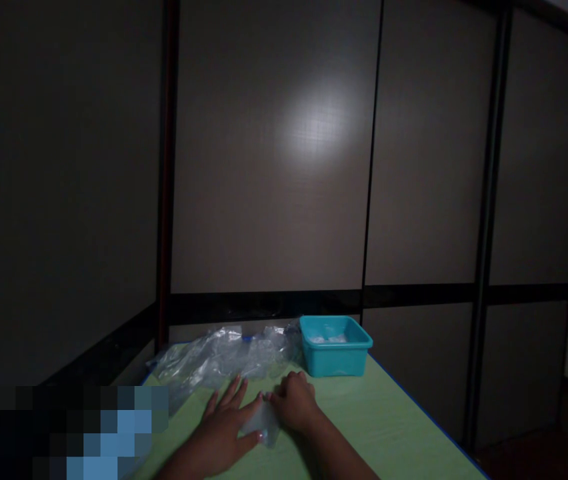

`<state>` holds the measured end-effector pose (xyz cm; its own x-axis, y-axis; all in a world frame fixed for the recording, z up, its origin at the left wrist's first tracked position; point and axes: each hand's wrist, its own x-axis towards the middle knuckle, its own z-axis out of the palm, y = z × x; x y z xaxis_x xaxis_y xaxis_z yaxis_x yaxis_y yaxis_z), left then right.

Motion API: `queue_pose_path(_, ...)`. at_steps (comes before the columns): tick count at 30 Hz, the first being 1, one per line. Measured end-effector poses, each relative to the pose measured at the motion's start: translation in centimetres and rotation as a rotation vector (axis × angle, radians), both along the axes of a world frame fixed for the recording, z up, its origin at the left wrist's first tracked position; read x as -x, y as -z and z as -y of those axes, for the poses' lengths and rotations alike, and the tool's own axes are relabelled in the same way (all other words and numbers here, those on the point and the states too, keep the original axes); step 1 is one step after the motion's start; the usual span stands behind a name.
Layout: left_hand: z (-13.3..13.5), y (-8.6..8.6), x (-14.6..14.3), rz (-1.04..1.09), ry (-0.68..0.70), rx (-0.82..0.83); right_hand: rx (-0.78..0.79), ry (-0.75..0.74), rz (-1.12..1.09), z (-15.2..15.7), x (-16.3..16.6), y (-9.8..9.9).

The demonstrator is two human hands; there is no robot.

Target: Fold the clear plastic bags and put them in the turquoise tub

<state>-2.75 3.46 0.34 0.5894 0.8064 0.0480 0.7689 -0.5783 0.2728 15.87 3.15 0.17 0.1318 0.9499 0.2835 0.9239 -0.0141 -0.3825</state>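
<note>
Clear plastic here: small sheet down on the green bench, between left hand, splayed wide, touching its edge, and right hand, curled in, can't tell whether pinching!

"Where could a hand pass?"
"Over the tabletop, right of the right hand, on the near side of the tub."
"What's in the way?"
"Crumpled plastic at far left, the tub beside it, cupboard doors behind, and a filmy piece between left hand and right."
</note>
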Motion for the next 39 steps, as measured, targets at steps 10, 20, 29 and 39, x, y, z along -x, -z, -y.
queue_pose_path(10,-0.8,1.2,0.0,0.002,-0.021,-0.021,-0.020,-0.014,-0.021,-0.5,-0.4,0.6)
queue_pose_path(20,-0.3,0.6,-0.2,-0.022,-0.032,-0.012,0.040,-0.034,0.000,-0.1,0.1,-0.1)
queue_pose_path(29,-0.1,0.3,0.0,-0.051,-0.011,-0.016,0.070,-0.028,0.026,-0.5,0.0,0.0)
queue_pose_path(39,-0.1,0.3,0.1,-0.040,-0.004,-0.038,0.096,-0.082,0.071,0.2,-0.1,-0.4)
